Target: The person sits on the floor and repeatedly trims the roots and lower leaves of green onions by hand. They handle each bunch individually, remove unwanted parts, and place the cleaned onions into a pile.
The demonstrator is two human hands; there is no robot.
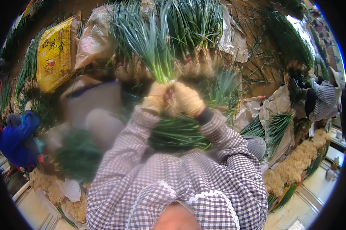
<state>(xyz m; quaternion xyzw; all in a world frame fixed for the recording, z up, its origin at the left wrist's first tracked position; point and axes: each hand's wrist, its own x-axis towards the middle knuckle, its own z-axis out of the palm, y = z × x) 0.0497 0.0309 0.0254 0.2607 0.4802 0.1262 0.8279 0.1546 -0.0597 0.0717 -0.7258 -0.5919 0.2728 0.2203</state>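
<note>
Both hands wear pale yellow gloves and meet in front of my chest. A bunch of green onions (157, 49) is gripped between them near its root end, its long leaves fanning up and away. My left hand (155, 98) closes round the left side of the stems, and my right hand (188, 99) presses on the right side. Reddish bulbs (169, 94) and whitish roots show below, between the gloves. Whether a tie circles the stems I cannot tell. Under my forearms, loose green onion leaves (178, 132) lie across my lap.
Bunched green onions (201, 31) stand in a row beyond my hands. To the left are a yellow printed sack (54, 53) and a whitish woven sack (96, 37). People work at the left (17, 138) and right (324, 100). Root-end piles (296, 166) line the right rear.
</note>
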